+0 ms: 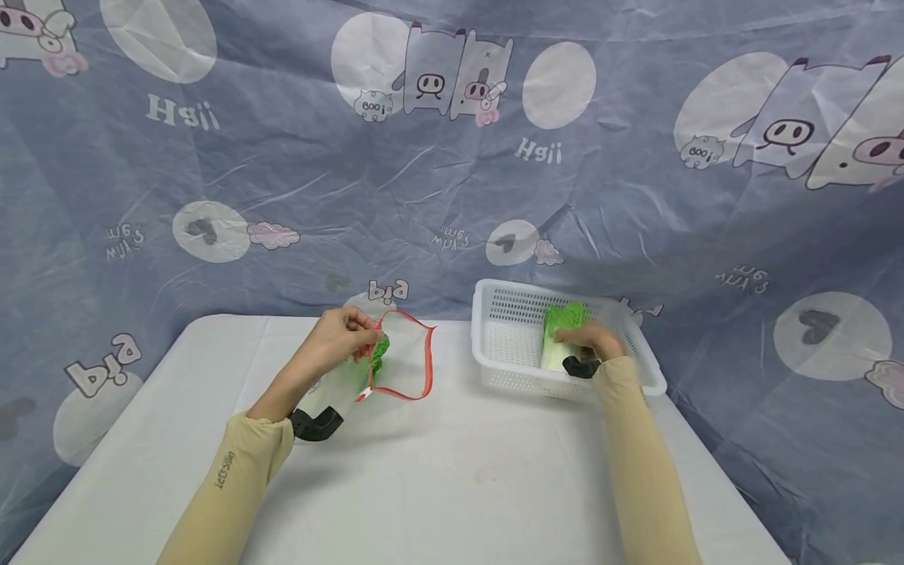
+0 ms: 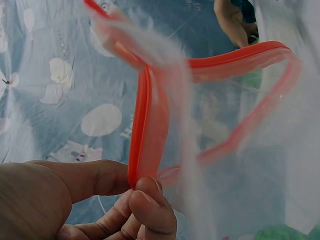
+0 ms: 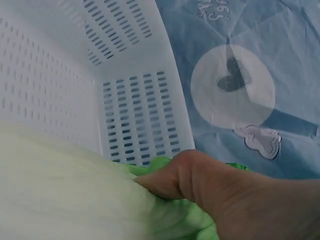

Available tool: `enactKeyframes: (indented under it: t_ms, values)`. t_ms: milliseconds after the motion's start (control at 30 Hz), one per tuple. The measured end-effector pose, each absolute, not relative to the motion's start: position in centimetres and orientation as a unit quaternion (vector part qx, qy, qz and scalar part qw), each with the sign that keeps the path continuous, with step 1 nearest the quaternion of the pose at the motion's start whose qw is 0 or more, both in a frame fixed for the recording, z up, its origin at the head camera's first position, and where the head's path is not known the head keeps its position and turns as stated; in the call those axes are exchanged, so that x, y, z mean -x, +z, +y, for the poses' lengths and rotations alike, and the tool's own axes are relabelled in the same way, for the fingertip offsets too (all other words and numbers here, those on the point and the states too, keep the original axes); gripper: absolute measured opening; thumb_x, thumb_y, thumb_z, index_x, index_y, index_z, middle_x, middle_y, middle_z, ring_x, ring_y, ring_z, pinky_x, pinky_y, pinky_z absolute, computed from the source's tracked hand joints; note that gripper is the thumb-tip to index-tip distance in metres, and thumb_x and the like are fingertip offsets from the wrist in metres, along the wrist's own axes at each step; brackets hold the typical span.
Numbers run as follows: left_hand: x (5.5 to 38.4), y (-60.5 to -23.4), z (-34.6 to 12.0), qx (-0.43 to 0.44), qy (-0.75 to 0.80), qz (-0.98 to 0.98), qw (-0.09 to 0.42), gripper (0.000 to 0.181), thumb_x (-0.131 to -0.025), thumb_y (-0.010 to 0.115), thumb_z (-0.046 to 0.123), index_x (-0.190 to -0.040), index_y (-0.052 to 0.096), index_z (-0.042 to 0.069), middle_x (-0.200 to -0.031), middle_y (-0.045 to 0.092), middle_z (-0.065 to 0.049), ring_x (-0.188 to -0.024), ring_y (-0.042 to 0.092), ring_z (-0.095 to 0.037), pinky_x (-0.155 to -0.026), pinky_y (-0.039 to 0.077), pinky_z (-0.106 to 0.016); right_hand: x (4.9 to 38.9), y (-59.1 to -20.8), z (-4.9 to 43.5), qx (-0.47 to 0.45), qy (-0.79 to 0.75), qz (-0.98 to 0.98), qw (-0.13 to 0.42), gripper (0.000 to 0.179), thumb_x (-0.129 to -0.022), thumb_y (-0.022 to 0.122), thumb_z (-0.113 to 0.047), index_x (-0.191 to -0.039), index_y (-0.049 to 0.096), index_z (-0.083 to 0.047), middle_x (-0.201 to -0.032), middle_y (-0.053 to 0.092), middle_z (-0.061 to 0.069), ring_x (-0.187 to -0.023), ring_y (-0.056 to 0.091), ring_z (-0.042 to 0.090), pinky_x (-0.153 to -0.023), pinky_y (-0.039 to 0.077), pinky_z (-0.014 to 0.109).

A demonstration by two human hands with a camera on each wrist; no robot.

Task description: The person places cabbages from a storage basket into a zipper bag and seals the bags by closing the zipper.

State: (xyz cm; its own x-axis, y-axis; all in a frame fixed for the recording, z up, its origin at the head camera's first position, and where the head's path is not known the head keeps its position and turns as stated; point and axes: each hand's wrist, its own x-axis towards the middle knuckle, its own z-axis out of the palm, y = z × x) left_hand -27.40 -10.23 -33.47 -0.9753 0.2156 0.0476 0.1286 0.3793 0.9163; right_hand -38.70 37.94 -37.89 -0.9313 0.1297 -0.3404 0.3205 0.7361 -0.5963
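My left hand (image 1: pixel 337 339) pinches the red-edged rim of a clear zip bag (image 1: pixel 428 362) between thumb and fingers. The bag's mouth gapes toward the right, and a green leafy vegetable (image 1: pixel 380 357) shows inside it. In the left wrist view, the fingertips hold the red zip strip (image 2: pixel 141 125). Over at the right, my right hand (image 1: pixel 595 337) grips a napa cabbage (image 1: pixel 565 315) with pale stalk and green leaf tips, inside the white basket (image 1: pixel 479 333). The right wrist view has the thumb (image 3: pixel 170 177) against the cabbage; the other fingers are hidden.
A white-covered table (image 1: pixel 452 486) lies under both hands. The basket has slotted walls and stands near the table's back right edge. A blue-grey cloth (image 1: pixel 318 188) printed with cartoon pigs hangs behind and around the table.
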Motion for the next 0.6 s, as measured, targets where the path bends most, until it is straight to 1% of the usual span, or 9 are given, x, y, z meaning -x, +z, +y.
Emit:
enactKeyframes:
  t_ms: [33, 100, 200, 267, 333, 400, 500, 600]
  values:
    - [27.4, -33.5, -10.3, -0.103, 0.548, 0.829, 0.040, 0.021, -0.088, 0.067, 0.020, -0.097, 0.061, 0.003, -0.074, 0.063, -0.004, -0.068, 0.063, -0.028, -0.058, 0.052, -0.029, 38.6, -37.7, 37.6, -0.115, -0.345, 0.923, 0.123, 0.034, -0.089, 0.063, -0.040, -0.074, 0.047, -0.014, -0.065, 0.044, -0.003, -0.059, 0.045, 0.012, -0.058, 0.044, 0.027]
    - [27.4, -33.5, -10.4, -0.104, 0.550, 0.828, 0.040, 0.020, -0.088, 0.067, 0.018, -0.098, 0.061, 0.003, -0.075, 0.064, -0.004, -0.067, 0.062, -0.026, -0.058, 0.052, -0.029, 38.2, -37.3, 36.7, -0.096, -0.337, 0.934, 0.075, 0.037, -0.089, 0.063, -0.040, -0.084, 0.052, -0.006, -0.077, 0.050, 0.004, -0.069, 0.051, 0.019, -0.065, 0.049, 0.032]
    - [27.5, -33.5, -10.3, -0.106, 0.553, 0.825, 0.039, 0.019, -0.088, 0.066, 0.018, -0.098, 0.061, 0.002, -0.075, 0.064, -0.004, -0.065, 0.062, -0.024, -0.057, 0.051, -0.028, 37.7, -36.8, 35.4, -0.076, -0.314, 0.946, -0.021, 0.053, -0.089, 0.062, -0.042, -0.104, 0.054, 0.008, -0.095, 0.056, 0.019, -0.085, 0.055, 0.028, -0.076, 0.051, 0.040]
    - [27.5, -33.5, -10.3, -0.104, 0.553, 0.826, 0.039, 0.019, -0.088, 0.067, 0.018, -0.098, 0.061, 0.002, -0.074, 0.064, -0.004, -0.064, 0.061, -0.023, -0.057, 0.051, -0.028, 37.4, -36.6, 34.6, -0.078, -0.317, 0.941, -0.090, 0.059, -0.087, 0.062, -0.041, -0.111, 0.054, 0.012, -0.103, 0.058, 0.025, -0.090, 0.056, 0.033, -0.078, 0.051, 0.044]
    - [27.5, -33.5, -10.3, -0.101, 0.554, 0.825, 0.039, 0.020, -0.088, 0.066, 0.018, -0.098, 0.061, 0.003, -0.075, 0.064, -0.004, -0.064, 0.061, -0.023, -0.056, 0.050, -0.028, 37.4, -36.6, 33.7, -0.085, -0.336, 0.926, -0.150, 0.059, -0.086, 0.063, -0.041, -0.115, 0.054, 0.010, -0.106, 0.060, 0.026, -0.093, 0.057, 0.035, -0.080, 0.051, 0.047]
    - [27.5, -33.5, -10.3, -0.101, 0.553, 0.826, 0.040, 0.020, -0.088, 0.066, 0.018, -0.099, 0.061, 0.003, -0.075, 0.064, -0.004, -0.062, 0.060, -0.021, -0.056, 0.050, -0.028, 37.3, -36.6, 32.9, -0.094, -0.359, 0.906, -0.202, 0.058, -0.084, 0.063, -0.041, -0.117, 0.053, 0.006, -0.108, 0.059, 0.024, -0.095, 0.056, 0.036, -0.082, 0.050, 0.048]
    - [27.6, -33.5, -10.4, -0.100, 0.555, 0.825, 0.038, 0.020, -0.088, 0.066, 0.019, -0.099, 0.061, 0.003, -0.075, 0.064, -0.004, -0.061, 0.060, -0.019, -0.057, 0.051, -0.029, 37.1, -36.7, 31.7, -0.099, -0.380, 0.880, -0.266, 0.061, -0.084, 0.062, -0.041, -0.123, 0.050, 0.004, -0.113, 0.055, 0.022, -0.102, 0.053, 0.037, -0.088, 0.046, 0.050]
    - [27.6, -33.5, -10.4, -0.099, 0.557, 0.824, 0.037, 0.020, -0.088, 0.067, 0.019, -0.099, 0.061, 0.003, -0.075, 0.064, -0.003, -0.060, 0.059, -0.018, -0.058, 0.053, -0.032, 36.6, -36.8, 30.5, -0.088, -0.392, 0.858, -0.320, 0.064, -0.083, 0.061, -0.038, -0.128, 0.046, 0.004, -0.117, 0.051, 0.023, -0.108, 0.049, 0.037, -0.094, 0.041, 0.051]
